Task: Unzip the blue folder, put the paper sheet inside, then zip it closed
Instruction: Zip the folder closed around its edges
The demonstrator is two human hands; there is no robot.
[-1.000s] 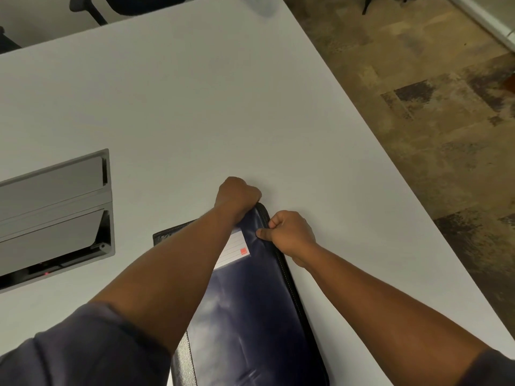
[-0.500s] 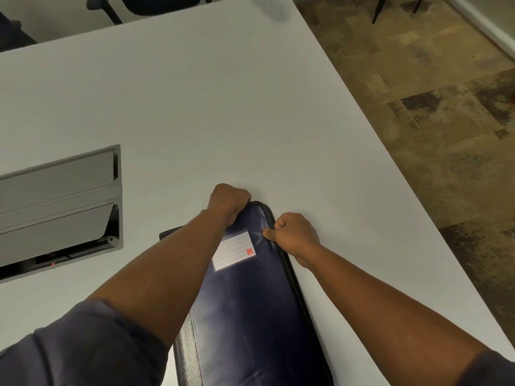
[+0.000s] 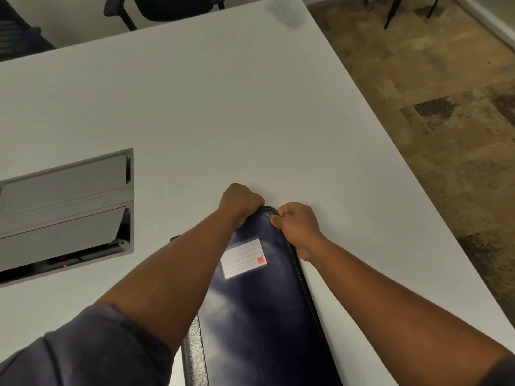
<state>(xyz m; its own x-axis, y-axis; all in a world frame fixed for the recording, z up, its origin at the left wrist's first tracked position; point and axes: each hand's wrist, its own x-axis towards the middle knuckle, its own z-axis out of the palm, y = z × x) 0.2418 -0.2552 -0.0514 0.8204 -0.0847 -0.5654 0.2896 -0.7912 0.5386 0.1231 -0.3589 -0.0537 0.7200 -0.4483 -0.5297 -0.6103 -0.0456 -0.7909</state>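
White table (image 3: 223, 107): both fists, left hand (image 3: 239, 203) and right hand (image 3: 296, 222), clench blue folder (image 3: 259, 316) (label (image 3: 243, 258) blank).

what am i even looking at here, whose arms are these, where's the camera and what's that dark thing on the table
There is no machine here. A person wears a wide-angle camera on the head, so you look forward and down along their own two bare arms. There is only this one view.

The dark thing is a blue folder lying flat on a white table, with a white lined label on its cover. The left hand is closed on the folder's far edge. The right hand pinches at the far right corner, where the zipper edge runs; the pull itself is too small to see, and whether the zip is open cannot be told.

To the left, a grey hatch is set into the table. A chair stands beyond it, and patterned floor lies to the right. No paper sheet is visible.
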